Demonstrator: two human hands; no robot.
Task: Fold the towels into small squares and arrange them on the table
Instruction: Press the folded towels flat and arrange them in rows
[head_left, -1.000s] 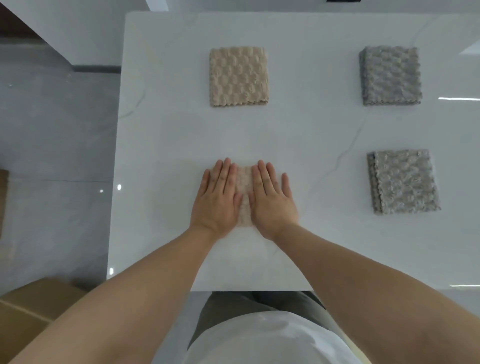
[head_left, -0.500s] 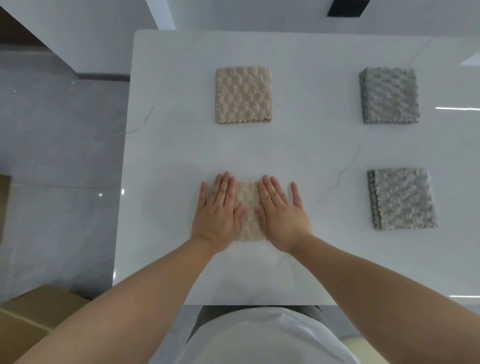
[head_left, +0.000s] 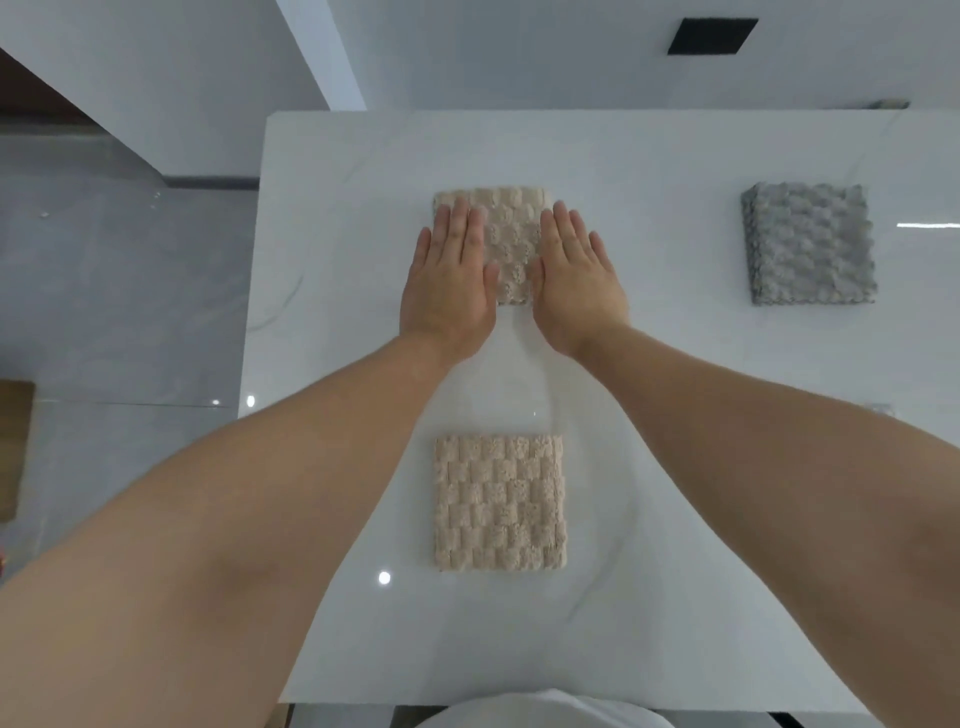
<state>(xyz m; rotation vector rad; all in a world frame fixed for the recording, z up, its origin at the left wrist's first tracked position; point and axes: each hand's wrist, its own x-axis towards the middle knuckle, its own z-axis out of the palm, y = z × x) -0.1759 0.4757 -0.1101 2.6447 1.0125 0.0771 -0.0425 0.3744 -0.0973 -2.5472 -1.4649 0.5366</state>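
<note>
Two beige towels folded into squares lie on the white table (head_left: 675, 467). The far beige towel (head_left: 511, 249) is under both hands: my left hand (head_left: 449, 280) lies flat on its left side and my right hand (head_left: 576, 280) lies flat on its right side, fingers straight. The near beige towel (head_left: 498, 501) lies uncovered between my forearms. A grey folded towel (head_left: 808, 244) sits at the far right. My right forearm hides the place where another grey towel lay.
The table's left edge (head_left: 249, 332) drops to a grey tiled floor. A white wall stands behind the table's far edge, with a dark panel (head_left: 711, 36) on it. A brown box edge (head_left: 13, 447) shows at far left.
Both hands have left the near beige towel and moved forward onto the far beige towel. The near towel now lies uncovered. The camera has shifted forward over the table.
</note>
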